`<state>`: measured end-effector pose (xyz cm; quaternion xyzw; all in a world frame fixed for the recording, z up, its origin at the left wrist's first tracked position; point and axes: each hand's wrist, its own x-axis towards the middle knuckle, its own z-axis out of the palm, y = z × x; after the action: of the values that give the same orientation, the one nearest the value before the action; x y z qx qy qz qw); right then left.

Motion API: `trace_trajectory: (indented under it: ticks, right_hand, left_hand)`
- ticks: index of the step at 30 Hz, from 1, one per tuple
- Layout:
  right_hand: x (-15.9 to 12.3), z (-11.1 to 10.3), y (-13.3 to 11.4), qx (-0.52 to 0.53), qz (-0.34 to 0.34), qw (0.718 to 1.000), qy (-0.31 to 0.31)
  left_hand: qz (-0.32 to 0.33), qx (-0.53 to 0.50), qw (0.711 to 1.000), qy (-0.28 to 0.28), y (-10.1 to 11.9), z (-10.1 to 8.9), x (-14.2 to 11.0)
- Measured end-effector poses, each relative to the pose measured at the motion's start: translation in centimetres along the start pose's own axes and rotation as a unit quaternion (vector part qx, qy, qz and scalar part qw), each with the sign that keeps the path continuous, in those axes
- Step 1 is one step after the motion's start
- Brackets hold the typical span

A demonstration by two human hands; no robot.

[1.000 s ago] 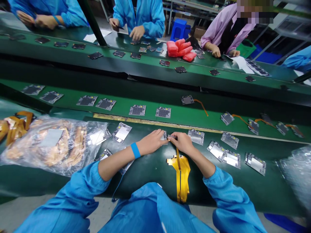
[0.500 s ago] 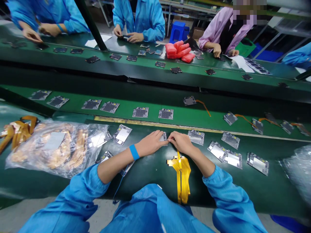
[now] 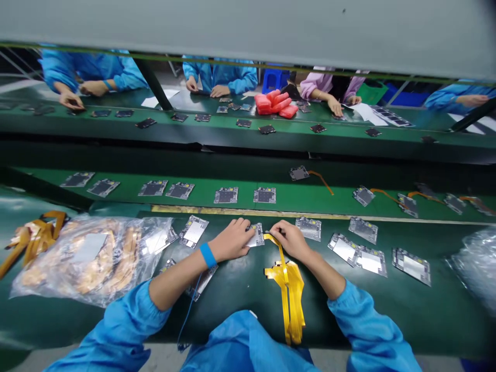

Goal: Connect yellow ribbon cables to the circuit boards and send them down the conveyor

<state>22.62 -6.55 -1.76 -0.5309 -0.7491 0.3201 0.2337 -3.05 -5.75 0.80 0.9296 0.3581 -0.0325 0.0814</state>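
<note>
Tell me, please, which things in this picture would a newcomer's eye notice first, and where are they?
The bright yellow flex cables stand out first, heaped on the dark green table directly before the person, with one strip reaching up to the right hand. Next come the red packets, piled at the upper middle of the view. At the left lies a large clear plastic bag with orange-brown contents.
</note>
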Motion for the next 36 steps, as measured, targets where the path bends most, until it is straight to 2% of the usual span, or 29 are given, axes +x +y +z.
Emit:
trace_trajectory:
  ticks: [3, 7, 9, 13, 15, 19, 22, 25, 28, 31, 36]
  right_hand:
    - [-1.4, -0.9, 1.0, 0.05, 0.01, 0.995, 0.086]
    - [-3.6, -2.2, 1.3, 0.056, 0.038, 0.988, 0.136]
    - [-4.7, -2.3, 1.2, 0.056, 0.049, 0.987, 0.145]
    - [-6.7, -1.8, 0.9, 0.067, 0.058, 0.989, 0.122]
    - [-7.5, -1.5, 0.8, 0.058, 0.065, 0.992, 0.093]
    - [-8.7, -1.4, 0.4, 0.032, 0.077, 0.996, 0.037]
    - [-9.3, -2.0, 0.3, 0.013, 0.088, 0.996, 0.025]
    - [-9.9, -2.6, -0.1, -0.016, 0.106, 0.994, 0.017]
    - [-10.3, -2.7, -0.9, -0.041, 0.104, 0.994, -0.02]
    - [-10.2, -2.0, -2.2, -0.06, 0.078, 0.993, -0.071]
    - [-8.7, 0.4, -4.1, -0.133, 0.027, 0.981, -0.14]
  left_hand:
    - [0.022, -0.002, 1.0, 0.013, -0.7, -0.4, 0.9]
    - [0.025, -0.004, 0.998, 0.055, -3.1, -2.3, 4.0]
    - [-0.005, 0.006, 0.997, 0.08, -4.7, -3.9, 6.3]
    - [-0.139, 0.036, 0.976, 0.161, -7.2, -6.1, 10.8]
    - [-0.145, 0.036, 0.979, 0.139, -7.3, -6.1, 12.3]
    - [-0.082, 0.024, 0.995, 0.048, -5.5, -4.2, 14.0]
    - [-0.064, 0.017, 0.998, 0.013, -4.2, -3.0, 15.2]
    - [-0.06, 0.013, 0.998, -0.016, -3.9, -2.8, 16.4]
    - [-0.061, 0.013, 0.998, -0.03, -4.0, -3.1, 17.0]
    - [-0.052, 0.011, 0.998, -0.025, -3.9, -3.4, 16.4]
    - [-0.007, -0.008, 1.0, 0.005, -2.8, -3.6, 12.1]
